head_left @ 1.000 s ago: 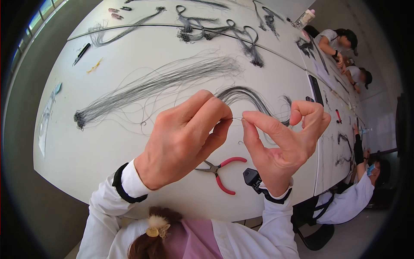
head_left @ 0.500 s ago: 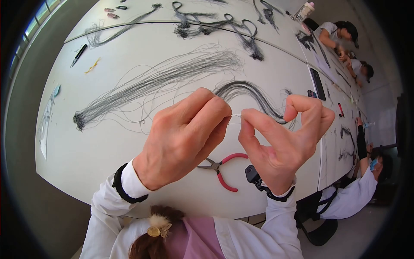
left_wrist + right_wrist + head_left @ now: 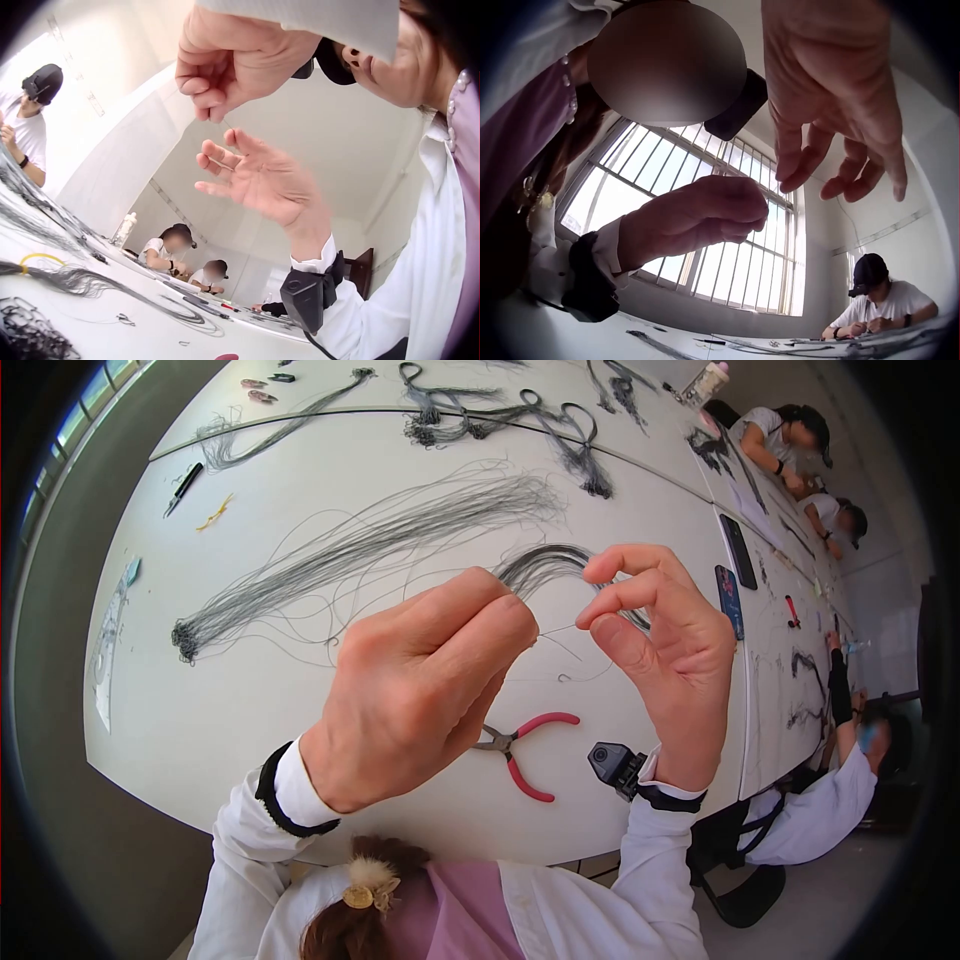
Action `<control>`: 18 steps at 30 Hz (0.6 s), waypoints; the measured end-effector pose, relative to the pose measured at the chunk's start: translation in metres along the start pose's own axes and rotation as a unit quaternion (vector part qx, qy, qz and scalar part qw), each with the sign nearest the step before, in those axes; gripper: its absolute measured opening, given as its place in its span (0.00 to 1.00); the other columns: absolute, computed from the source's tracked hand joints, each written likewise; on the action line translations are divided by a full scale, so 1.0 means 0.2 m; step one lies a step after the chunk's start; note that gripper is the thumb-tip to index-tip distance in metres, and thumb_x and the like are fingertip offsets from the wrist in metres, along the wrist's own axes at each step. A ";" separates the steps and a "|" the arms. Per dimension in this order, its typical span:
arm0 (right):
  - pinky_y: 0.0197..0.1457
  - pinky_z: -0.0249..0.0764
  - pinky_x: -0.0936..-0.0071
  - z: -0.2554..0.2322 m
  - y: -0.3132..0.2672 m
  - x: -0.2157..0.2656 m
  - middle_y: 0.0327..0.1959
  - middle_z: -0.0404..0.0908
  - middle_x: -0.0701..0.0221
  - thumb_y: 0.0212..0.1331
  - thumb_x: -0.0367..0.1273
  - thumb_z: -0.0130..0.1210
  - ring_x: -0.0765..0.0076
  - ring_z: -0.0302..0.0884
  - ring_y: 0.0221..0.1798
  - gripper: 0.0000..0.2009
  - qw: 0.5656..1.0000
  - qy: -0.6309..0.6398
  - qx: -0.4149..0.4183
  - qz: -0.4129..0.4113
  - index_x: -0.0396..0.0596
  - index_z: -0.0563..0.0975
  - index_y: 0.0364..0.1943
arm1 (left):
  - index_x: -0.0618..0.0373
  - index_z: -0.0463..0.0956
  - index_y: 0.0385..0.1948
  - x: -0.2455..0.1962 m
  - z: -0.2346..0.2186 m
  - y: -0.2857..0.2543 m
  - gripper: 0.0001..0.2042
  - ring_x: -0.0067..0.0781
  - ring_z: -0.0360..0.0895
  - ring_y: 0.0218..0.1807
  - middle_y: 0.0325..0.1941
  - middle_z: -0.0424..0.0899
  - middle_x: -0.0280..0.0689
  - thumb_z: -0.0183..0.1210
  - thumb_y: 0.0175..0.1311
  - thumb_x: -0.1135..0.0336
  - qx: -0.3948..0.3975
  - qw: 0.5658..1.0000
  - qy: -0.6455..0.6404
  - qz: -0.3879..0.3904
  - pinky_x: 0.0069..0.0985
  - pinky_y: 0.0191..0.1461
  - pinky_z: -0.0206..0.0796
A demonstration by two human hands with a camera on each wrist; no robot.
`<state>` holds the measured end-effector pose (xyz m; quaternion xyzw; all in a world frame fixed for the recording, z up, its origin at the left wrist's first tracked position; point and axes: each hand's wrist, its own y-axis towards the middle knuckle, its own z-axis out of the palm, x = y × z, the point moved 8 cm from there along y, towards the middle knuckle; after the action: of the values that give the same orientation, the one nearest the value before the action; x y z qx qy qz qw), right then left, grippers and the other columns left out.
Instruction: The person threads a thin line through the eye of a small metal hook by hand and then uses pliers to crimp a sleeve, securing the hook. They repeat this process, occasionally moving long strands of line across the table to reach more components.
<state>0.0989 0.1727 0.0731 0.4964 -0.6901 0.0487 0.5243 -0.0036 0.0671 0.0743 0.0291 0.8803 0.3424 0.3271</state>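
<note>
My left hand [image 3: 420, 680] pinches a thin grey fishing line [image 3: 557, 630] between thumb and forefinger, its other fingers folded in. My right hand [image 3: 685, 650] is spread a little, palm toward the left hand, thumb apart from the bent fingers. In the left wrist view, a short stretch of line [image 3: 229, 124] runs down from the left fingertips to the right forefinger's tip. A small hook [image 3: 565, 678] shows on the white table between the hands. Red-handled pliers [image 3: 530, 778] lie below them, jaws partly hidden by my left hand.
A long bundle of grey lines [image 3: 350, 565] spreads behind my left hand; a curved dark bundle [image 3: 545, 557] lies beyond the fingertips. Looped bundles [image 3: 465, 425], a black pen [image 3: 183, 490], a yellow tie [image 3: 215, 512] and two phones [image 3: 735, 550] are farther out. Other people sit at right.
My right thumb and forefinger, earlier pinched together at the line, have parted, and the hand has turned and drawn right. The left hand keeps its pinch almost in place.
</note>
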 end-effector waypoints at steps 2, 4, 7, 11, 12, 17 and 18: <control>0.38 0.69 0.79 0.01 -0.01 0.00 0.31 0.74 0.71 0.53 0.26 0.59 0.77 0.71 0.35 0.05 0.999 0.048 0.008 0.001 0.42 0.77 0.33 | 0.63 0.75 0.24 -0.01 0.00 0.00 0.07 0.29 0.75 0.24 0.25 0.76 0.38 0.60 0.45 0.85 0.000 1.000 0.003 0.003 0.21 0.25 0.67; 0.31 0.64 0.86 0.08 -0.06 -0.09 0.24 0.71 0.76 0.58 0.27 0.56 0.86 0.67 0.27 0.08 0.954 0.206 0.053 0.212 0.40 0.73 0.40 | 0.63 0.75 0.24 -0.01 0.00 0.00 0.07 0.29 0.75 0.24 0.25 0.76 0.38 0.60 0.45 0.85 0.000 1.000 0.005 0.005 0.21 0.25 0.66; 0.23 0.54 0.89 0.12 -0.06 -0.09 0.18 0.64 0.82 0.59 0.27 0.56 0.91 0.56 0.20 0.10 0.959 0.185 0.076 0.202 0.40 0.72 0.43 | 0.63 0.75 0.24 -0.01 0.00 0.00 0.07 0.29 0.75 0.24 0.25 0.76 0.38 0.61 0.46 0.84 -0.002 1.000 0.012 0.005 0.21 0.24 0.66; 0.21 0.50 0.89 0.11 -0.05 -0.04 0.18 0.63 0.83 0.56 0.26 0.59 0.92 0.53 0.19 0.08 0.980 0.115 0.094 0.130 0.40 0.75 0.38 | 0.63 0.75 0.25 -0.02 0.01 -0.02 0.07 0.28 0.75 0.23 0.25 0.76 0.37 0.61 0.46 0.84 -0.005 1.000 0.017 0.014 0.20 0.24 0.66; 0.21 0.50 0.89 0.12 -0.05 -0.04 0.18 0.63 0.83 0.56 0.26 0.59 0.92 0.53 0.19 0.08 0.980 0.115 0.094 0.130 0.40 0.75 0.38 | 0.63 0.76 0.25 -0.02 0.01 -0.02 0.07 0.28 0.75 0.23 0.25 0.76 0.37 0.61 0.46 0.84 -0.007 1.000 0.017 0.020 0.20 0.23 0.66; 0.23 0.55 0.92 0.10 -0.06 -0.06 0.18 0.67 0.82 0.53 0.25 0.62 0.93 0.57 0.21 0.04 0.979 0.131 0.012 0.155 0.39 0.78 0.29 | 0.63 0.76 0.25 -0.04 0.01 -0.02 0.07 0.28 0.75 0.23 0.25 0.76 0.38 0.62 0.46 0.83 -0.010 0.999 0.028 0.028 0.20 0.24 0.66; 0.23 0.55 0.92 0.10 -0.06 -0.05 0.18 0.67 0.82 0.53 0.25 0.62 0.93 0.57 0.21 0.04 0.979 0.131 0.012 0.155 0.39 0.78 0.29 | 0.63 0.76 0.25 -0.05 0.00 -0.02 0.06 0.29 0.75 0.23 0.25 0.76 0.38 0.62 0.46 0.83 -0.015 0.999 0.027 0.035 0.20 0.24 0.66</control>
<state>0.0931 0.1612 0.0499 0.3789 -0.6831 0.2022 0.5907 0.0049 0.0623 0.0768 0.0455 0.8821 0.3672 0.2917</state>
